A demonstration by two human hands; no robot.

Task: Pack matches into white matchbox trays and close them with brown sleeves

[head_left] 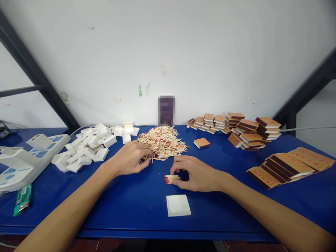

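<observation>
A large heap of red-tipped matches lies on the blue table. At the heap's near left edge is my left hand, its fingers curled closed with a few match tips showing by them. My right hand pinches a small bundle of matches between thumb and fingers, the red heads pointing left. Just in front of that hand lies a white matchbox tray, flat on the table.
White trays are piled on the left, beside a power strip and a green packet. Orange matchboxes are stacked at the back right, with one single matchbox nearer the heap. Flattened sleeves lie at the right.
</observation>
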